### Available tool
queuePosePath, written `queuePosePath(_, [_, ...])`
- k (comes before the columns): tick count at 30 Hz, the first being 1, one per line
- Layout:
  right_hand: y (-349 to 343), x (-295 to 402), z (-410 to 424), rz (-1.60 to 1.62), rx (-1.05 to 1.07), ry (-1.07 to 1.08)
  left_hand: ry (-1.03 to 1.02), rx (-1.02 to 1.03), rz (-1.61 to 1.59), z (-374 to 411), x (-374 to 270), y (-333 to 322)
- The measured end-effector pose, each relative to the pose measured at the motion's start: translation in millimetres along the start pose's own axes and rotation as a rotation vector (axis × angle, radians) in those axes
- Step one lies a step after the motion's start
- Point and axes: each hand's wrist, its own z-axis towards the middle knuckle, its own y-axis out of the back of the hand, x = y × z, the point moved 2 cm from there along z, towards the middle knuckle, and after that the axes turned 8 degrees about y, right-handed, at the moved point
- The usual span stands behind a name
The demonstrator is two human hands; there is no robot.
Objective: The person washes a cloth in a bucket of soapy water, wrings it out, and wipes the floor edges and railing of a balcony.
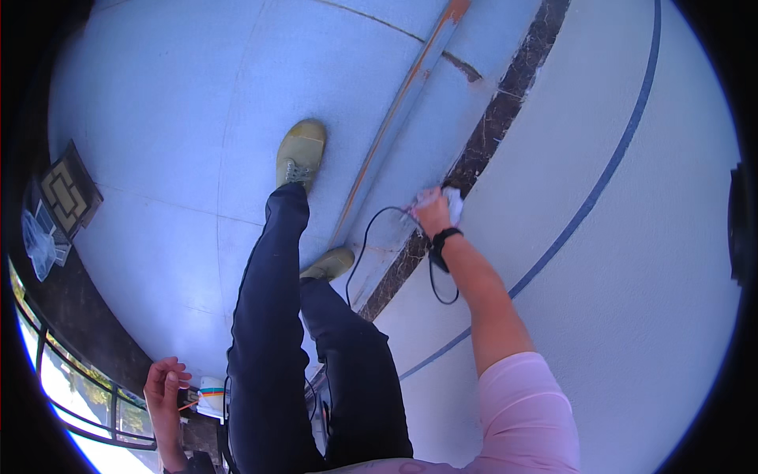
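Note:
My right hand (433, 214) is closed around a crumpled white and pinkish cloth (455, 204). The cloth lies against the dark marble skirting strip (488, 133) at the foot of the pale wall (592, 320). A thin black cable (362, 243) loops beside that hand and hangs below my wrist. At the lower left, my left hand (163, 385) is raised with nothing in it, its fingers apart and slightly bent. Near it stands a white container (212, 394) with coloured bands.
A long grey bar with rusty-orange patches (391, 118) runs along the tiled floor (160, 118) beside my green shoes (303, 145). On the left are a dark patterned panel (68, 189) and a clear plastic bag (38, 246). Black window bars (112, 409) curve at the lower left.

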Motion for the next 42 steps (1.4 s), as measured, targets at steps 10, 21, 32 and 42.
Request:
queuePosePath(10, [153, -277, 55, -0.319, -0.284, -0.471, 0.012, 0.037, 0.039, 33, -46, -12])
queuePosePath(21, [37, 24, -36, 0.136, -0.13, -0.08, 0.077, 0.051, -0.1, -7, -27, 39])
queuePosePath(32, [186, -207, -46, 0.065, -0.043, -0.526, -0.037, 0.102, -0.031, -37, -135, 64])
queuePosePath(42, [99, -193, -61, 1.129, -0.69, -0.651, -0.048, 0.083, 0.009, -38, -255, 68])
